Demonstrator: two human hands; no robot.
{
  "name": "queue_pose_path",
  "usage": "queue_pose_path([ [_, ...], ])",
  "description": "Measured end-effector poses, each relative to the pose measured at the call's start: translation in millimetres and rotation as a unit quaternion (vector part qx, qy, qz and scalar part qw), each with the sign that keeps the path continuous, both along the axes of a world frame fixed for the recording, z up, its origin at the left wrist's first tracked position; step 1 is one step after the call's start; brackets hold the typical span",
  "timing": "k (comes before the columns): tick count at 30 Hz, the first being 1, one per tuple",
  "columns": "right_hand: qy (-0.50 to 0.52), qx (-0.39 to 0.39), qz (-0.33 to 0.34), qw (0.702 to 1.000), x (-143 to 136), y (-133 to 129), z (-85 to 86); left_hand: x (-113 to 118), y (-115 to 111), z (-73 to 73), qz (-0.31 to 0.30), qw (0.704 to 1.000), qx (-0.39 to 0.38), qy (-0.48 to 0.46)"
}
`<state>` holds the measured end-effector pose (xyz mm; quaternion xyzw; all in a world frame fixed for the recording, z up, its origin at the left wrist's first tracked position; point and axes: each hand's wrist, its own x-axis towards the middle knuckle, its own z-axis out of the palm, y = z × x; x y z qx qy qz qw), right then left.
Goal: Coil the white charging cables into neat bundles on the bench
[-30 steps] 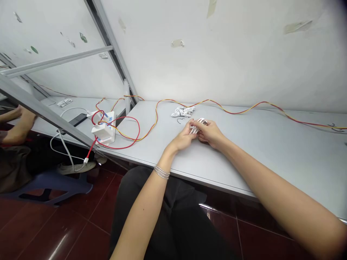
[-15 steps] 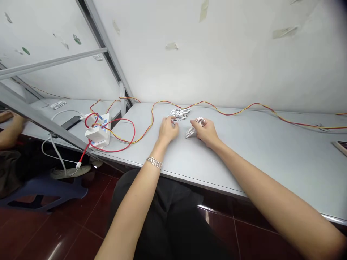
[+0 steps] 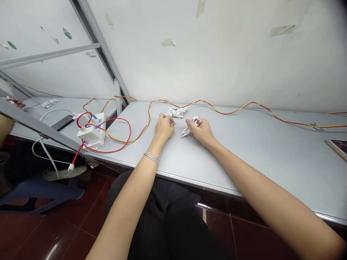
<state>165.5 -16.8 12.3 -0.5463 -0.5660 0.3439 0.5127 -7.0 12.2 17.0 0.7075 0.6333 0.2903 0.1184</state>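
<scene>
My right hand (image 3: 202, 132) is closed around a coiled white cable (image 3: 187, 131), whose loops stick out past the fingertips over the table. To its left, my left hand (image 3: 164, 127) rests low at the tabletop with thumb and fingers pinched together. A small thin bit shows at those fingertips, too small to name. Just behind the left hand lies a bundle of white cables (image 3: 177, 112) with dark ties around it. The left fingers are close to this bundle; whether they touch it I cannot tell.
A red and yellow wire (image 3: 222, 112) runs along the back of the grey table (image 3: 244, 151). At left stand a white power strip (image 3: 101, 126) with plugs, a red wire loop, a dark phone (image 3: 63, 122) and a metal frame post (image 3: 104, 54). Another person's hand (image 3: 16, 102) shows far left.
My left fingers have closed into a pinch at the tabletop, where a small dark strip lay before. My right hand keeps hold of the coiled cable. The whole view has shifted slightly.
</scene>
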Motion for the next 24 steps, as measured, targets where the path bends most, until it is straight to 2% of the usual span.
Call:
queue_pose_path([
  [5, -0.015, 0.022, -0.003, 1.0, 0.9, -1.5, 0.9, -2.2, -5.8, -0.1, -0.054, 0.998, 0.006, -0.014],
  [9, -0.016, 0.032, -0.001, 0.999, 1.6, -1.7, -0.3, 0.8, -4.9, -4.5, -0.072, 0.991, 0.011, -0.11],
  [14, -0.01, 0.046, -0.013, 0.999, 1.6, -1.1, -1.0, 9.7, -7.9, -4.5, -0.097, 0.952, -0.019, -0.289],
  [17, -0.005, 0.052, -0.013, 0.999, 0.7, -2.3, 0.5, 14.5, -10.3, -3.2, -0.117, 0.937, -0.031, -0.329],
  [24, -0.017, 0.055, 0.01, 0.998, -0.8, -5.2, 4.0, 16.6, -8.5, -4.0, -0.122, 0.894, -0.059, -0.427],
])
